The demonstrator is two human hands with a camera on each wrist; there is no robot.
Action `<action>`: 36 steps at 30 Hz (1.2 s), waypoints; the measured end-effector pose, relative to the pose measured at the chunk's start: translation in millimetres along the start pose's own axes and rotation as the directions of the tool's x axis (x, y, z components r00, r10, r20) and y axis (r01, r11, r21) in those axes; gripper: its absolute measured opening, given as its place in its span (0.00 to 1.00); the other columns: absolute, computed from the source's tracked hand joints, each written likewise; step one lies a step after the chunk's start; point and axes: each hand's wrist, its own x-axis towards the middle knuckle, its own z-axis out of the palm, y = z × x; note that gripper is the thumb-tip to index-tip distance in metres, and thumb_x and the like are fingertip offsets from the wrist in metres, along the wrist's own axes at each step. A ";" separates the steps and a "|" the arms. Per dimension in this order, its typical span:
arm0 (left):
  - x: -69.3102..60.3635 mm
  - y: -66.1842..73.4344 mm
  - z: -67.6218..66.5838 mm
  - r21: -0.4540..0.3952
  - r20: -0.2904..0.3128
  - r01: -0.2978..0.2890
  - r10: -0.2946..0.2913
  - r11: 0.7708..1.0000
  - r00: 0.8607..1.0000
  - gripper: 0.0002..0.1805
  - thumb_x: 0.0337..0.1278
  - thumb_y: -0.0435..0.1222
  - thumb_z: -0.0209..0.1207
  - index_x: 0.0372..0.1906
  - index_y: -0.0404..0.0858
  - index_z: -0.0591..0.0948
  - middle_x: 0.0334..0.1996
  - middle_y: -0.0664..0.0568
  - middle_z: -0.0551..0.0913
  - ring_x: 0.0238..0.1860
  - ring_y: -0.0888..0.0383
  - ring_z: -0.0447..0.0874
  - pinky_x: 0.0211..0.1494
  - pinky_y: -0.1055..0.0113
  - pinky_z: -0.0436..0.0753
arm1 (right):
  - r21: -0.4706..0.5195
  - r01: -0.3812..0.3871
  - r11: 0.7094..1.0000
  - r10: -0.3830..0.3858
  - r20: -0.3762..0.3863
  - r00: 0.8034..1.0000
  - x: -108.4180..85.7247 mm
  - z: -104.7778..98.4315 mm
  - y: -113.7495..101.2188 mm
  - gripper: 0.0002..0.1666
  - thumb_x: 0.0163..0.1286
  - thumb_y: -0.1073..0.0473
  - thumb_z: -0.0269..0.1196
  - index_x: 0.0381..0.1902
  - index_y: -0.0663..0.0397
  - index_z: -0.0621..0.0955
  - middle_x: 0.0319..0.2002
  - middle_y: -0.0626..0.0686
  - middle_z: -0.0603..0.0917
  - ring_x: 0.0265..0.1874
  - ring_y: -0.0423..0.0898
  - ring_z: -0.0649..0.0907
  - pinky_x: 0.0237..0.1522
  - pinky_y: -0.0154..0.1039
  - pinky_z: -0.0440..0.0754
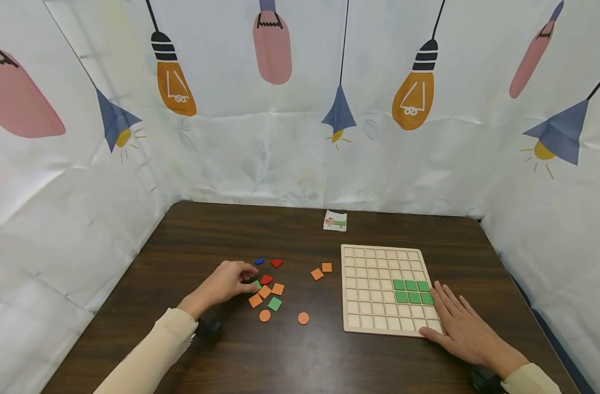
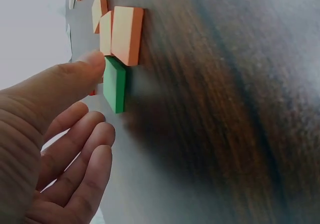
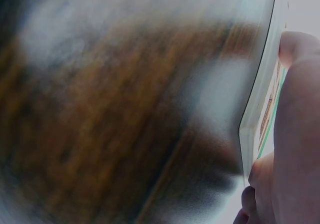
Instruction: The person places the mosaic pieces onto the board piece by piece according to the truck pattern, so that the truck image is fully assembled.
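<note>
My left hand (image 1: 226, 283) is over a loose cluster of tiles, thumb and fingers apart. In the left wrist view its thumb is at the upper end of a green square tile (image 2: 115, 84); whether it touches cannot be told. Orange square tiles (image 2: 127, 35) lie just beyond. The fingers (image 2: 92, 179) are loosely bent with nothing between them. On the right, my right hand (image 1: 464, 328) rests flat along the right edge of a pale wooden grid board (image 1: 368, 295). Two rows of green tiles (image 1: 414, 299) fill cells by its fingertips. In the right wrist view the thumb lies at the board's edge (image 3: 260, 88).
Red pieces (image 1: 277, 263), a blue piece (image 1: 259, 261), orange discs (image 1: 303, 318) and another green square (image 1: 274, 303) lie around the cluster. Two orange squares (image 1: 316, 274) sit between it and the board. A small patterned card (image 1: 335, 221) is near the table's back edge, before a printed curtain (image 1: 260, 158).
</note>
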 end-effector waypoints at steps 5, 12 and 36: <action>-1.1 -4.0 2.8 -0.019 0.010 -0.008 0.008 1.000 1.000 0.21 0.57 0.41 0.74 0.52 0.35 0.88 0.44 0.51 0.90 0.41 0.60 0.86 0.45 0.64 0.87 | 0.008 -0.004 1.000 0.004 0.003 1.000 0.3 0.8 1.0 0.60 0.72 0.29 0.58 0.83 0.62 0.51 0.83 0.67 0.50 0.81 0.69 0.57 0.84 0.59 0.30; -1.4 -8.0 4.4 -0.026 0.002 -0.034 0.034 0.999 0.999 0.17 0.58 0.38 0.73 0.51 0.35 0.89 0.42 0.51 0.91 0.39 0.62 0.85 0.41 0.70 0.85 | -0.002 0.004 1.000 -0.004 -0.002 1.000 0.3 1.2 2.3 0.59 0.72 0.29 0.58 0.84 0.61 0.50 0.83 0.67 0.51 0.82 0.67 0.56 0.77 0.36 0.13; -1.0 -7.3 9.1 0.027 -0.071 -0.055 0.057 0.998 0.996 0.17 0.55 0.36 0.73 0.50 0.37 0.89 0.41 0.53 0.90 0.39 0.61 0.86 0.42 0.68 0.86 | -0.005 0.004 1.000 -0.004 -0.015 1.000 1.0 2.6 3.5 0.60 0.72 0.29 0.58 0.84 0.59 0.50 0.83 0.66 0.51 0.82 0.67 0.56 0.70 0.27 0.09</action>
